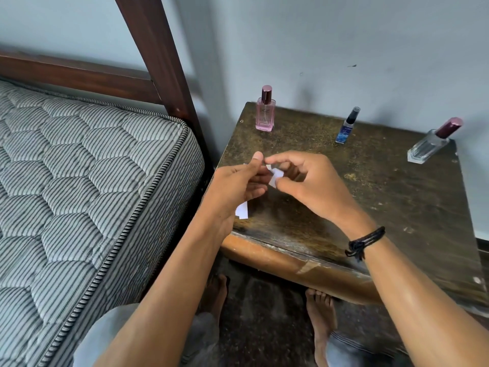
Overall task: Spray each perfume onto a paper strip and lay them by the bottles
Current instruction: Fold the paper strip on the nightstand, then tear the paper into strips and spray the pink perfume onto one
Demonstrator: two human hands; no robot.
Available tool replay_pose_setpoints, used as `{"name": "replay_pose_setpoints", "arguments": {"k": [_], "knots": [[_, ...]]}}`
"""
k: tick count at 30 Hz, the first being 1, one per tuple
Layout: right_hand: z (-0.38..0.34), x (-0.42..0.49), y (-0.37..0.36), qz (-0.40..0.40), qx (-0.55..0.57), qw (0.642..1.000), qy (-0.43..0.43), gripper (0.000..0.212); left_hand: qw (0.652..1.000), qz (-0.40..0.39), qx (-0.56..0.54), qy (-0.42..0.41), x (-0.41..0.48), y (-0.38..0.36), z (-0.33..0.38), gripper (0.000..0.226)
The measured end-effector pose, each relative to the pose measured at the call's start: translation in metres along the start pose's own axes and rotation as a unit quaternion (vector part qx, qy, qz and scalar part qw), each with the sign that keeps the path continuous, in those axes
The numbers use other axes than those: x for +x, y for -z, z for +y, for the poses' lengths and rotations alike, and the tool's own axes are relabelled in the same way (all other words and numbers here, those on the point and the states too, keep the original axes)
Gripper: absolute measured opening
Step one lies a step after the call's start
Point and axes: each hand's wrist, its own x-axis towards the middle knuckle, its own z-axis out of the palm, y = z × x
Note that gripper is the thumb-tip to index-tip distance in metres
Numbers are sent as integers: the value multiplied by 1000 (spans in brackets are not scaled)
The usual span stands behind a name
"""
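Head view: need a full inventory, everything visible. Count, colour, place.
pink perfume bottle: 1, pink glass, maroon cap, back left of the table
blue spray bottle: 1, blue, dark sprayer, back middle
clear perfume bottle: 1, clear glass, maroon cap, back right
paper strips: count unclear, white, held between both hands over the table's left side
table: 1, dark worn top, lighter wood front edge, against the wall
mattress: 1, grey striped, quilted, left of the table
bed frame: 1, dark brown wood, behind the mattress
wall: pale blue-grey, background
cord bracelet: 1, black, right wrist
left hand: holds the strips
right hand: pinches the strips
feet: 2, bare, on the floor below the table edge
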Motion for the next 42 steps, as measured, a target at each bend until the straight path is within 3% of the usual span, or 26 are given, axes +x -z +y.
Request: {"name": "replay_pose_setpoints", "arguments": {"k": [5, 9, 13, 17, 21, 29, 34, 42], "knots": [[2, -4, 16, -108, 22, 994, -10, 49, 997, -34, -61, 38, 2, -1, 3, 29], [0, -6, 24, -145, 12, 989, -6, 48, 992, -70, -75, 74, 3, -3, 1, 25], [1, -6, 27, -175, -7, 985, -12, 46, 995, -60, -57, 49, 3, -8, -2, 35], [6, -5, 33, -152, -22, 987, -41, 44, 998, -6, -9, -54, 6, -14, -6, 39], [11, -3, 43, -137, -35, 987, -73, 36, 987, 47, 54, -142, 13, -20, -12, 28], [25, -1, 59, -86, -63, 985, -136, 20, 965, 46, 109, -233, 17, -38, -20, 22], [26, 1, 53, -85, -100, 980, -151, 20, 954, 81, 146, -249, 26, -39, -13, 18], [30, 2, 43, -83, -168, 969, -158, 23, 913, 106, 303, -251, 44, -33, -10, 11]]}}
